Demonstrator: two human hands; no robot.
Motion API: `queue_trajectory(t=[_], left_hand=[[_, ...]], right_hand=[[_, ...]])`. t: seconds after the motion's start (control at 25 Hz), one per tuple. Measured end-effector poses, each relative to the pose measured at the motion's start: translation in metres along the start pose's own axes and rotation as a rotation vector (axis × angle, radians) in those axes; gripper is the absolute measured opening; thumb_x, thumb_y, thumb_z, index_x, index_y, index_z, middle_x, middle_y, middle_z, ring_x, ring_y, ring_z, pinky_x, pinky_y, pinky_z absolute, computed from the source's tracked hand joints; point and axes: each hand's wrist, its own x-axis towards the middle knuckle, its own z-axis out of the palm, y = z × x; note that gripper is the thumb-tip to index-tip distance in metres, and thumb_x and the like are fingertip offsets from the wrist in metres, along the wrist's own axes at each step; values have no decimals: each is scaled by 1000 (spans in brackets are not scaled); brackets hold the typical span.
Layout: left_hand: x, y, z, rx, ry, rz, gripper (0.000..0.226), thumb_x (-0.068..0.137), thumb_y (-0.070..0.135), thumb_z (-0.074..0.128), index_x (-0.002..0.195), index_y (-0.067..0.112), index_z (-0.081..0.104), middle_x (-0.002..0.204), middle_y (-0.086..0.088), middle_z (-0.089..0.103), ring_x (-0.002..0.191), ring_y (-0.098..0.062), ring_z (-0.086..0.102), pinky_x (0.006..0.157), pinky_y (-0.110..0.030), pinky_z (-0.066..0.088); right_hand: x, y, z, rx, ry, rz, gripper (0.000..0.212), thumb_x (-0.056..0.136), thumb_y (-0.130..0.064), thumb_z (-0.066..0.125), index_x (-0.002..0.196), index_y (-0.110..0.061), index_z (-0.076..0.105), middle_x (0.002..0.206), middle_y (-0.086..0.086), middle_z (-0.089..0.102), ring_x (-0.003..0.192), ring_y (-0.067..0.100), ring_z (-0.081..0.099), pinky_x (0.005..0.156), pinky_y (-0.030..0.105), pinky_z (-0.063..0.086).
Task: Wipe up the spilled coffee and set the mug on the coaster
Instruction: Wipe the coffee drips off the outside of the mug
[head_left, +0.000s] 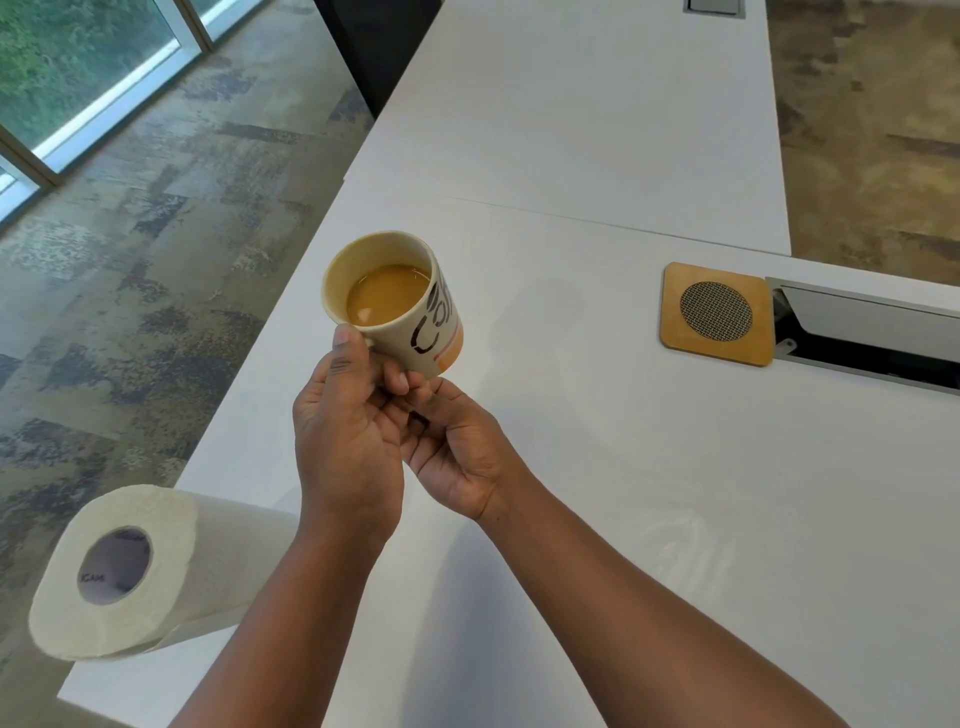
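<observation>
Coffee (385, 295) sits well up inside the mug (395, 304), which is lifted clear of the white table (597, 441) and tipped a little, with the left hand (348, 441) closed round its handle side, thumb near the rim, and the right hand (457, 457) curled with its fingertips touching the mug's base. No brown spill shows on the table, only a faint sheen on the near side of the coaster (716, 314), so the wiping looks finished. What seems left is carrying the mug across to the empty coaster, well apart from it, while the paper towel roll (130, 571) lies much farther from the coaster, overhanging the table's edge.

White table (597, 130) on mottled grey carpet (130, 234) beside bright windows (78, 67).
</observation>
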Motion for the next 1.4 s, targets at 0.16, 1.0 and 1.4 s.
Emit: queue_trajectory(t=[0.16,1.0,1.4], left_hand=[[-1,-2,-2,-1,-5,-15,46,106,36,47,66,21,66,63,-1,55,67,-16,60,73,-30,56],[46,-90,-41,31,32,-114,42,102,32,48,67,25,67,65,0,53,71,-17,55,73,-29,52],[68,-119,-46,53,83,-150,51,108,27,43,63,27,67,63,0,51,70,-17,53,71,-27,52]], right_hand=[[8,-6,4,21,-4,3,27,90,10,54,108,4,74,86,15,67,81,14,66,89,26,57],[16,-75,-66,-201,343,-162,10,96,-1,61,100,-7,68,84,6,75,74,14,68,70,23,58],[15,-77,-80,-247,369,-152,11,95,-1,62,92,-9,69,85,6,74,76,15,67,69,23,57]])
